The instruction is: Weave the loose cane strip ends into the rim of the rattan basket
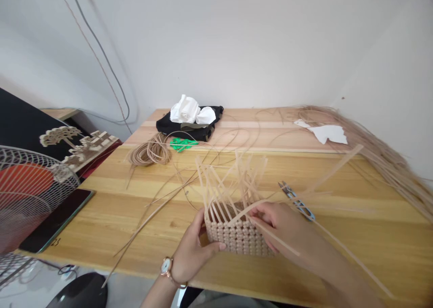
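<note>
A small woven basket [237,238] of tan strips stands at the table's front edge, with several loose strip ends [216,193] sticking up from its rim. My left hand [198,249] grips its left side, the thumb pressed on the front wall and the other fingers hidden behind. A watch [166,266] is on that wrist. At the basket's right rim my right hand [270,222] pinches a flat weaving strip [248,206] between thumb and fingers. More strips trail to the right past this hand. Blue-handled thread snips [297,202] lie just beyond it.
A coil of strips [150,150], a green bundle [182,144] and a black bag [189,125] topped with white tissue [185,109] lie at the back. Long strips [382,159] spread along the right. A phone [56,220] is at the left edge, beside a fan [30,186].
</note>
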Demonstrator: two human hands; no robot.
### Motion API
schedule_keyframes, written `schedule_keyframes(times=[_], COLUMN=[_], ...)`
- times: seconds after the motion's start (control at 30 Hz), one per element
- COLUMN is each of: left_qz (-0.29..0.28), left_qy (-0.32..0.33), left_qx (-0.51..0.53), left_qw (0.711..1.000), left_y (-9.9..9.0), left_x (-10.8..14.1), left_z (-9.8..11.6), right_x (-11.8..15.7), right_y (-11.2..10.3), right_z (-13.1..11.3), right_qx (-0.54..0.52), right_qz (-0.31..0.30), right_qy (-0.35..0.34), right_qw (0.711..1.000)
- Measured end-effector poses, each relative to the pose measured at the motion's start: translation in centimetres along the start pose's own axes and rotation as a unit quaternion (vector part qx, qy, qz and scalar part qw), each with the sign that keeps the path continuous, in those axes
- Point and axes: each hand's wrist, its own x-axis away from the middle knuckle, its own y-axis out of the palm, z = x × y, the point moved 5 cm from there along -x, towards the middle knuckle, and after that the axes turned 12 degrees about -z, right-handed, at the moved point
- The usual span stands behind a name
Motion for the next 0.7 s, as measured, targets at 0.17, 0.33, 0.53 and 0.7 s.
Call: schedule_keyframes(times=[0.17, 0.33, 0.53, 0.7], left_qz=[0.0, -0.004, 0.0, 0.006], left_qy=[0.004, 0.015, 0.012, 0.012], left_qx=[-0.009, -0.016, -0.03, -0.03], left_qw=[1.0, 1.0, 0.999, 0.999], left_y=[0.02, -0.02, 0.06, 0.19], left_x=[0.08, 0.01, 0.29, 0.48], left_z=[0.04, 0.03, -0.03, 0.31], right_x=[0.32, 0.3, 0.63, 0.96], right_y=[0.1, 0.11, 0.44, 0.67], right_z=[0.0, -0.01, -0.64, -0.81], right_qx=[-0.019, -0.03, -0.015, 0.003], right_qz=[-0.017, -0.007, -0.031, -0.031], right_qy=[-0.002, -0.016, 0.0, -0.006], right_qw=[1.0, 0.999, 0.999, 0.999])
